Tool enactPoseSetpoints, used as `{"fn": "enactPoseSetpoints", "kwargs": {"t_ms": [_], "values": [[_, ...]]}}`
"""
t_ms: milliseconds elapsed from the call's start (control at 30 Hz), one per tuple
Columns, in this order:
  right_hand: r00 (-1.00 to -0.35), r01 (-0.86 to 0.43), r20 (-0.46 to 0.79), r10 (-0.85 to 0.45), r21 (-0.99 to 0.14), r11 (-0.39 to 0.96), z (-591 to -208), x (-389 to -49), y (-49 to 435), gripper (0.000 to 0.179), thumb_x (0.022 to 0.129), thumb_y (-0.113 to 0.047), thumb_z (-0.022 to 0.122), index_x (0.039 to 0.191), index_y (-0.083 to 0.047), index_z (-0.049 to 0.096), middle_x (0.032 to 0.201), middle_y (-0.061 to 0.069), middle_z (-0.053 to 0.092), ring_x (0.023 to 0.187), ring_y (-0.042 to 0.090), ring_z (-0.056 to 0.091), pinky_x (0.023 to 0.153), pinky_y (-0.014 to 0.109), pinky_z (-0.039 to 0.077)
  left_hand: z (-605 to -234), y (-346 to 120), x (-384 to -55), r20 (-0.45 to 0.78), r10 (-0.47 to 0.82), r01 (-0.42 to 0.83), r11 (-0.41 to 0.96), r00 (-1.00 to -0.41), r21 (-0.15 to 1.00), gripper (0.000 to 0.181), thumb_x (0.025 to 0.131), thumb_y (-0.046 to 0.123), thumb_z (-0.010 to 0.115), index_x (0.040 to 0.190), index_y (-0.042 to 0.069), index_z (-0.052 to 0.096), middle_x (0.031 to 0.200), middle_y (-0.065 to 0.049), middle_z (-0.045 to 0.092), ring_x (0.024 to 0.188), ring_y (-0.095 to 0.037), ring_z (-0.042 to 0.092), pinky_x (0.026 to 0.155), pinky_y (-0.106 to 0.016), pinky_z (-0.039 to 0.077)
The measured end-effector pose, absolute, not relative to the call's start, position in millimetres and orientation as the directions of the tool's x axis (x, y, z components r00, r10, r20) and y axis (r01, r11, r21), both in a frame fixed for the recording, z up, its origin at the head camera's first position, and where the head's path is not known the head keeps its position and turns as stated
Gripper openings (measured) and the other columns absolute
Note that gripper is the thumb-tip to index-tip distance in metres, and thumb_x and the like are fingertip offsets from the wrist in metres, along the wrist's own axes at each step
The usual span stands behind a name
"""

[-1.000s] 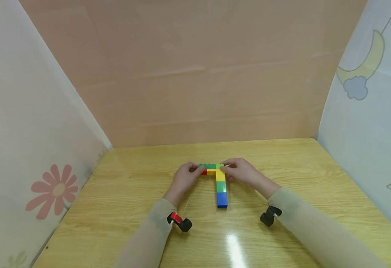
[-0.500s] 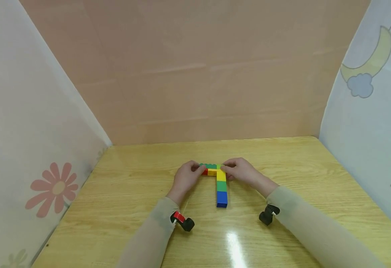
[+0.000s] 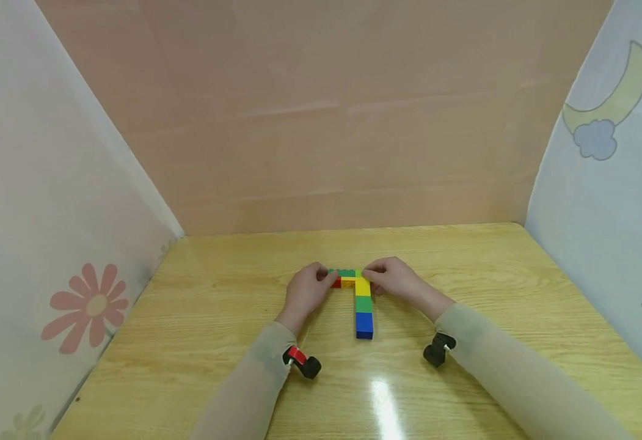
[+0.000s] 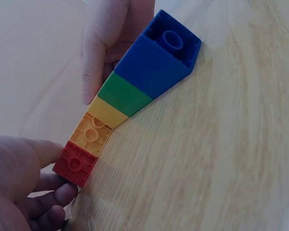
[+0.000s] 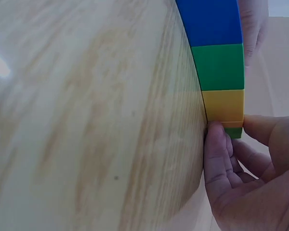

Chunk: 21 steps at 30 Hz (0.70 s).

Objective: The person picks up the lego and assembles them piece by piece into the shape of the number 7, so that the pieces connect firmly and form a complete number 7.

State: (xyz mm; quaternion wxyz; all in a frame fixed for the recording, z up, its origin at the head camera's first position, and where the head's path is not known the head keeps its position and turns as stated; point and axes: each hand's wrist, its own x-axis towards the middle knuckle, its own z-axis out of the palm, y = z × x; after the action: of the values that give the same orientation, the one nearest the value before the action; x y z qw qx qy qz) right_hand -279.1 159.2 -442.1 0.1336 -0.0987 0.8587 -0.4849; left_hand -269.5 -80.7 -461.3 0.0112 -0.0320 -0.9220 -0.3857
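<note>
Joined toy building bricks form an L on the table. One arm runs toward the person: a yellow brick (image 3: 362,287), a green brick (image 3: 363,304) and a blue brick (image 3: 364,325), whose hollow underside shows in the left wrist view. The other arm goes left, with an orange brick (image 4: 91,134), a red brick (image 4: 76,163) and a row of dark green bricks (image 3: 346,272) behind. My left hand (image 3: 306,289) pinches the red brick's end between thumb and fingers. At the corner, my right hand (image 3: 394,279) pinches the yellow and light green brick (image 5: 233,132).
The wooden table (image 3: 216,318) meets a tan back panel (image 3: 321,122). White side panels with printed pictures stand left and right. Black wrist mounts (image 3: 435,350) hang from both sleeves. A bright reflection lies on the front of the table.
Both hands keep their grip on the bricks, and the bricks hold nearly the same place. The whole view shifts slightly.
</note>
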Motion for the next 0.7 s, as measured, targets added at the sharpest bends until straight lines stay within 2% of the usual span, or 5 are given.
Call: {"fn": "enactPoseSetpoints", "kwargs": {"t_ms": [367,700], "values": [[-0.951,-0.053,-0.123,-0.284,-0.839,0.542,-442.1,-276.0,163.0,0.040,0.115,-0.025,0.063,0.140,0.006,0.070,0.116,0.015,0.075,0.093,0.023,0.071,0.087,0.037,0.064,-460.2,-76.5,-270.4,0.050,0.070,0.085,0.711,-0.996,0.698,0.035,0.110,0.044,0.070,0.118,0.010,0.076,0.107,-0.003,0.074,0.093,-0.023,0.064,0.091,-0.044,0.058],[-0.952,-0.060,-0.111,-0.284,-0.843,0.534,-441.9,-273.7,167.8,0.041,0.116,-0.024,0.062,0.141,0.008,0.068,0.118,0.017,0.075,0.096,0.024,0.072,0.086,0.038,0.065,-458.8,-76.6,-271.4,0.028,0.057,0.060,0.690,-0.998,0.721,0.035,0.111,0.044,0.068,0.123,0.012,0.073,0.111,-0.005,0.074,0.098,-0.025,0.067,0.092,-0.045,0.058]]}}
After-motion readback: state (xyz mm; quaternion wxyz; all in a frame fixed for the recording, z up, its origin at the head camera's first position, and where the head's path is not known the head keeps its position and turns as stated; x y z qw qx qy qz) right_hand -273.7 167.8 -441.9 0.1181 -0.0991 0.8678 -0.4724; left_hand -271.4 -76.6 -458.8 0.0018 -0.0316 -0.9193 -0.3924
